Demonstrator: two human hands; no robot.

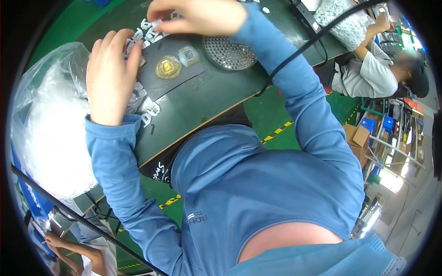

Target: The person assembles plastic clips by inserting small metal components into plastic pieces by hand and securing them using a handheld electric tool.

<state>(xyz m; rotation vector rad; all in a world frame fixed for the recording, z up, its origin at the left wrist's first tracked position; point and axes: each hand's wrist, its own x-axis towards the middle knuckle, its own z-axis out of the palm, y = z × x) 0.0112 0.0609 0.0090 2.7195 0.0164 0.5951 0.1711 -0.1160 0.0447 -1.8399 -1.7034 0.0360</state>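
white plastic pieces (pixel 148 36), a loose scatter of them, lie at the far side of the green table (pixel 193 96), and both hands are right in among them. the left hand (pixel 112 62) arches over the near end of the scatter, thumb and fingers bent and spread apart with white bits showing between them; whether it grips one, i cannot tell from here. over on the other side, the right hand (pixel 198 17) reaches across, thumb and fingers narrowed around a small white piece (pixel 157 23); i cannot tell whether it is pinched or only touched.

just below the hands, a dark grey mat (pixel 159 85) carries a round, clear-looking lump (pixel 168 67) with a yellow middle, and beside that sits a clear, squarish piece (pixel 188 56). right of the mat, a round, dotted metal dish (pixel 223 54) holds small metal bits, partly behind the right sleeve. a couple more white parts (pixel 151 113) rest near the left sleeve, and a big clear bag of white stuff (pixel 62 129) bulges out to the left. far right, past a black power strip (pixel 305 18), a co-worker in a light grey shirt (pixel 368 76) is at the same table.
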